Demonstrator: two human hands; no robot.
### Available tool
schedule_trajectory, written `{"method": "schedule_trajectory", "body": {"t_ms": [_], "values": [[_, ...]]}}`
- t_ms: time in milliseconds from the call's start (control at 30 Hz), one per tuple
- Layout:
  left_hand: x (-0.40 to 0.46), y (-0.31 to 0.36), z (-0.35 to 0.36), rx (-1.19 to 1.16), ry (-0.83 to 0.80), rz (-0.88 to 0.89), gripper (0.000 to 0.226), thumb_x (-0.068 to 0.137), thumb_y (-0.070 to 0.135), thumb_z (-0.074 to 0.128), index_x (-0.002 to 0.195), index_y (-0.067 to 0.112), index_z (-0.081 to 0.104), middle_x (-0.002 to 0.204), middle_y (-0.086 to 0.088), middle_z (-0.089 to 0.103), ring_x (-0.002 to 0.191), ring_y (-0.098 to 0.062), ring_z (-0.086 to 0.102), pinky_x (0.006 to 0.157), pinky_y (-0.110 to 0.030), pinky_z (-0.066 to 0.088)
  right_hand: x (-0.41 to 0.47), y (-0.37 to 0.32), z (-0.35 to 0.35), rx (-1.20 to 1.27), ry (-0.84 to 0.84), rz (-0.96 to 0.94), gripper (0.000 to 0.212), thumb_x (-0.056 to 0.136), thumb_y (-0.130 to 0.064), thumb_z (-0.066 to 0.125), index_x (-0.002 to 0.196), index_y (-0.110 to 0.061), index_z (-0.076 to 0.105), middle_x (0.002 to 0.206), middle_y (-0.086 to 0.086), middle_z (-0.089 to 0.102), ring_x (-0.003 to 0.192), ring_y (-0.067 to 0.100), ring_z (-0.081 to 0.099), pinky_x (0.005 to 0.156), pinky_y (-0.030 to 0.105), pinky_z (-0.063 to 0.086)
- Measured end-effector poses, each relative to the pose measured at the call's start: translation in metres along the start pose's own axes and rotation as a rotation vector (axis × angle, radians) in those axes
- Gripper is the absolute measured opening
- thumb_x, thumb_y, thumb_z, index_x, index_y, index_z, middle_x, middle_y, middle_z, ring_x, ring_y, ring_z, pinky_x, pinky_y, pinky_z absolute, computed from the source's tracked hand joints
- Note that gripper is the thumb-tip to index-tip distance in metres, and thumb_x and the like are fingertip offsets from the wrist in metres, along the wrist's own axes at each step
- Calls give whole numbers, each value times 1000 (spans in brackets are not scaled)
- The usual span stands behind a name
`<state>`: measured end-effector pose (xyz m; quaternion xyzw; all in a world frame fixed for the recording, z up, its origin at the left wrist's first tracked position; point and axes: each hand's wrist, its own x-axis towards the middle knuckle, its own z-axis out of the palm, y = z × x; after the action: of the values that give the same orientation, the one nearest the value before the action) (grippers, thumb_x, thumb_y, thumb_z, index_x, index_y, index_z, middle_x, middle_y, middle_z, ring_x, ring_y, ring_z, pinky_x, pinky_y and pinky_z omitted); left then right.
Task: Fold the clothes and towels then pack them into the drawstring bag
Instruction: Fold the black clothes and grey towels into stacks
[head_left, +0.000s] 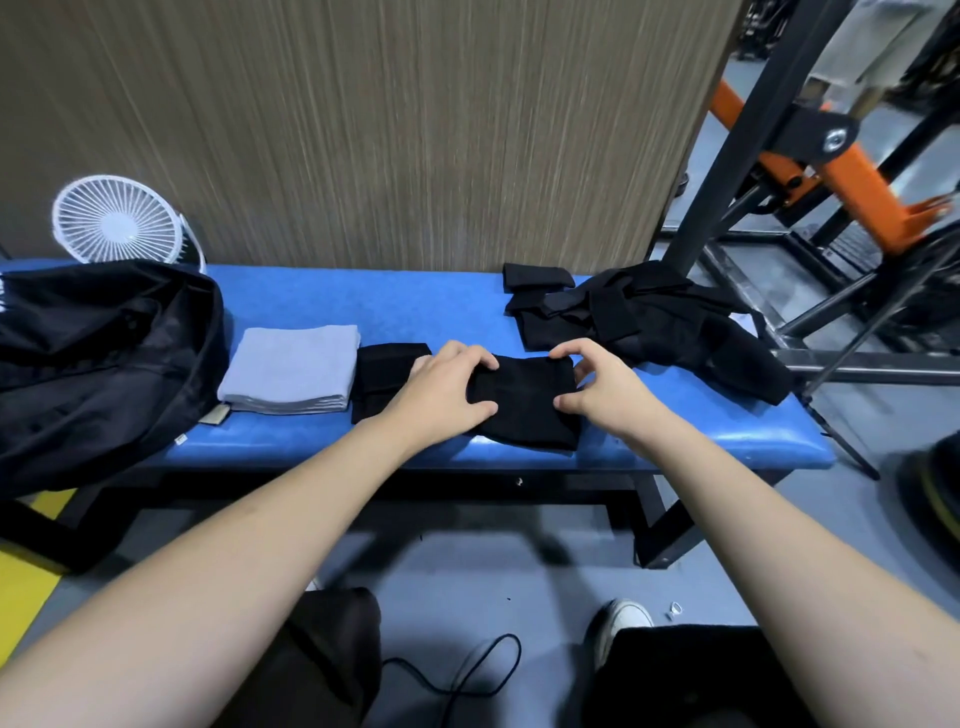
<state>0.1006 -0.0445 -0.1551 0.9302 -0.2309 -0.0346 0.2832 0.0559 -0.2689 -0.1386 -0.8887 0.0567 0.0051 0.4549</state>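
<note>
Black garment (524, 400), folded small, lies mid-bench near front edge of blue bench pad (322, 447). Left hand (441, 395) w/ fingers curled over its left end, thumb at the near side; right hand (597, 387) pinches its right end btwn thumb & curled fingers. Risk: thin fabric springs open if either grip slackens, or slides off the front edge. Beside it: another folded black piece (384, 379), then folded grey towel (293, 371), then black drawstring bag (98, 364). Unfolded black pile (649, 317) waits at right; a careless sweep could muddle it w/ the done stack.
</note>
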Motion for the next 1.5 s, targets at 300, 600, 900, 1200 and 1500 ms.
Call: {"method": "schedule_trajectory", "body": {"t_ms": [300, 600, 900, 1200, 1500], "values": [[2, 5, 4, 80, 74, 27, 33, 96, 29, 59, 128, 24, 55, 142, 7, 34, 124, -28, 42, 106, -31, 31, 6, 6, 7, -147, 70, -111, 41, 83, -7, 72, 117, -26, 60, 117, 5, 52, 88, 20, 56, 82, 31, 48], [1, -7, -1, 452, 174, 126, 37, 98, 30, 47, 131, 20, 58, 135, 6, 52, 134, -14, 36, 124, -40, -3, 14, 2, 24, -581, 17, -163, 42, 91, -40, 61, 132, -34, 56, 128, -4, 45, 120, 22, 37, 99, 33, 27], [9, 9, 0, 312, 286, 140, 25, 95, 25, 53, 117, 25, 64, 122, 10, 56, 124, -13, 45, 122, -34, 8, 10, 12, -5, -391, 120, -162, 27, 91, -31, 63, 118, -31, 62, 116, -6, 56, 112, 19, 50, 100, 38, 40], [36, 61, 22, 148, 312, 169, 25, 94, 21, 55, 117, 27, 62, 119, 13, 60, 117, -13, 49, 109, -27, 22, 8, 28, -41, -218, 375, -78, 29, 91, -14, 59, 120, -18, 59, 125, -6, 43, 74, 9, 57, 78, 30, 49], [87, 99, 58, 76, 140, 85, 48, 89, 27, 62, 135, 35, 50, 130, 6, 55, 119, -19, 48, 106, -34, 29, 23, 29, -44, 26, 278, 17, 40, 89, -13, 59, 128, -25, 55, 130, -4, 40, 92, 24, 66, 90, 37, 54]]}}
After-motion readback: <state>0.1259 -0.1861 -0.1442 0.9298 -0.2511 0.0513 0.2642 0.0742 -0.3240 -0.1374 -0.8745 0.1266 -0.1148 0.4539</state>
